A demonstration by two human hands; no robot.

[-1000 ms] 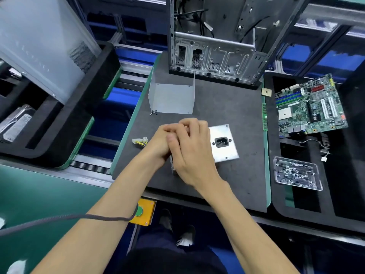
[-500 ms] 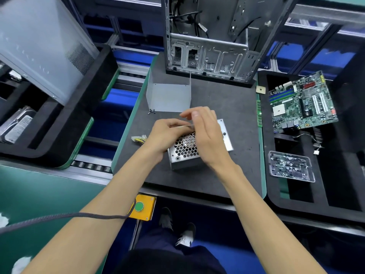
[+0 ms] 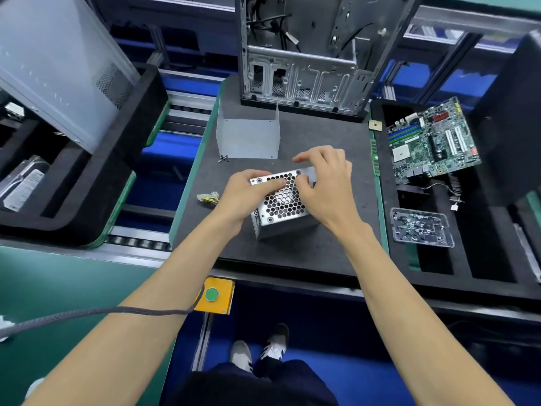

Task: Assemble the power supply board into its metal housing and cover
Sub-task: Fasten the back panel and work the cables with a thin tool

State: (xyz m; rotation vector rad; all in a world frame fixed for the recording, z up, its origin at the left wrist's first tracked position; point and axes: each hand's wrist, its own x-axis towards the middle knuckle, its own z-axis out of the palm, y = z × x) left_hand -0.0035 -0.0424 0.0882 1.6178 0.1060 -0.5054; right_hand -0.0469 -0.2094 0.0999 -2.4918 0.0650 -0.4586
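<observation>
A: Two hands on the metal housing point(image 3: 281, 200). It's tilted on the dark counter point(image 3: 322, 247), honeycomb vent face up.
B: Grip?
A: Left hand point(image 3: 243, 197) grasps the left edge, thumb across the vent. Right hand point(image 3: 325, 186) pinches the top right corner, fingers curled over the rim.
B: Cover?
A: Bent sheet-metal cover point(image 3: 248, 136) stands behind, well apart, in front of the PC chassis point(image 3: 301, 68). Screws point(image 3: 224, 159) just beside it. Cable connector point(image 3: 208, 197) left of the left hand.

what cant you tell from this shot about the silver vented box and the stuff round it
Head view only:
- Silver honeycomb-vented metal box: interior hidden by its walls; whether the board is inside is unknown.
- Left hand and right hand: cover its upper edge.
- Clear plastic screw tray: contents too small.
</observation>
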